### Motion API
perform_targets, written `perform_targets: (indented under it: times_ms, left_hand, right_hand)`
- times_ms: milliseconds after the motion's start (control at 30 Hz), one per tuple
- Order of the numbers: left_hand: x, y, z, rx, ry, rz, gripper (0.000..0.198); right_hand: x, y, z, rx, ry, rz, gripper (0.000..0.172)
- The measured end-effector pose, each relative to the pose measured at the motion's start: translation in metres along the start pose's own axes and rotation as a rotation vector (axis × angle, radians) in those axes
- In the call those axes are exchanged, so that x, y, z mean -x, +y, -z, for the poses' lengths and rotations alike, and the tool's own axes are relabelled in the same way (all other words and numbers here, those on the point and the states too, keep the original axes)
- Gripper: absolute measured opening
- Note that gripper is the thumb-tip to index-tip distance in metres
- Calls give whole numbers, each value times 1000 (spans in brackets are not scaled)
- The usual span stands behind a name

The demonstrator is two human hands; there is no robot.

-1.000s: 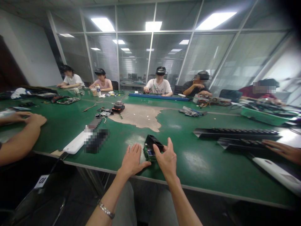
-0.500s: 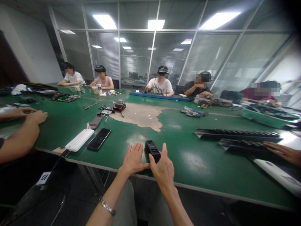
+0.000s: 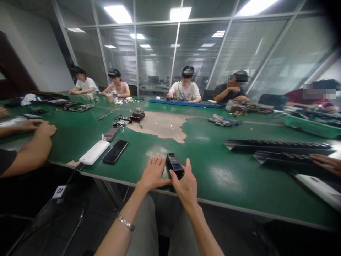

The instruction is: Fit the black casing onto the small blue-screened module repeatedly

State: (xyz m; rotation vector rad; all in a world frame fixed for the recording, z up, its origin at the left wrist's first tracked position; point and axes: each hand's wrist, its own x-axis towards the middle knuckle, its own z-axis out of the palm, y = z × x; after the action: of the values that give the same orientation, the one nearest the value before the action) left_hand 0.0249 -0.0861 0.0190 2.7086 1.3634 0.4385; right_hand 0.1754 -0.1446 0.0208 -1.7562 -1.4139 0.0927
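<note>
**Black handheld device at the worktop's edge, partly hidden by a hand**

The green worktop (image 3: 234, 192) fills the view, with a worn tan patch (image 3: 160, 126) at its middle. Five people (image 3: 185, 89) sit along its far and right sides. A co-worker's two forearms (image 3: 26, 142) enter from the left, and another person's hand (image 3: 323, 161) is cut off by the right edge.

Two long black toothed rails (image 3: 277, 145) lie on the right, beyond the cut-off hand. Nearer the left, a white power bank (image 3: 93, 153) lies just beside a black smartphone (image 3: 115, 151). Beyond them, a small object (image 3: 110, 133) is pixelated beyond recognition.

One black device (image 3: 173, 164) with a small lit screen stands near the worktop's front edge, between the person's two hands. Its lower end is hidden behind the right hand (image 3: 186, 185), which is curved against it; whether that hand grips it cannot be told. The left hand (image 3: 153, 173) lies open on the worktop, fingers spread, its thumb reaching toward the device. A metal bracelet (image 3: 125, 222) circles the left wrist.
</note>
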Motion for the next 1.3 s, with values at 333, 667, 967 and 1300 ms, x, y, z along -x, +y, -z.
perform_targets:
  times_ms: [333, 667, 967, 1300]
  left_hand:
    - [-2, 7, -1, -13, -27, 34, 101]
    - [-4, 9, -1, -6, 1, 54, 96]
    - [-4, 9, -3, -16, 9, 63, 97]
    - [-6, 8, -6, -17, 19, 66, 96]
  right_hand:
    - [-24, -10, 31, -204, 150, -65, 87]
    - [-25, 51, 31, -99, 140, -191, 89]
    - [-21, 56, 22, -28, 90, -137, 88]
    - [-18, 59, 21, -17, 178, -58, 92]
